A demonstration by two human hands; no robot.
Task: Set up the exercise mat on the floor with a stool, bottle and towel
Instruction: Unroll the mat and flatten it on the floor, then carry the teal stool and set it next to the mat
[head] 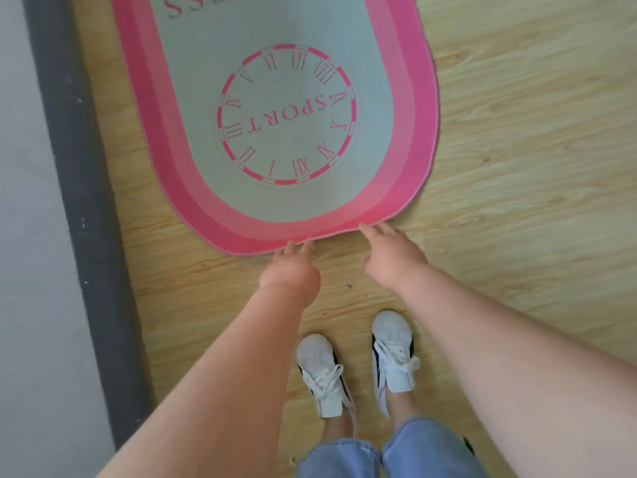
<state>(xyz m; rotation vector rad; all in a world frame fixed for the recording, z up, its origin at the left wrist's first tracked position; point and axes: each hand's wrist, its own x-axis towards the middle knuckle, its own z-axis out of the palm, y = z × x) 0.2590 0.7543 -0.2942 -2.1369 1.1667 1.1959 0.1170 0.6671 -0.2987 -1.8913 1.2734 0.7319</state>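
Note:
The exercise mat (275, 208) lies flat on the wooden floor, oval, grey in the middle with a pink border and a clock ring printed "SPORT". Both my arms reach down to its near rounded end. My left hand (291, 267) has its fingertips on the pink rim; whether they pinch it I cannot tell. My right hand (391, 253) is a little to the right, fingers spread, thumb apart, fingertips touching the rim where it lifts slightly. No stool, bottle or towel is in view.
My feet in white sneakers (358, 367) stand just behind the mat's end. A dark baseboard strip (79, 201) and a grey wall (20, 236) run along the left. Bare wooden floor (534, 150) extends to the right.

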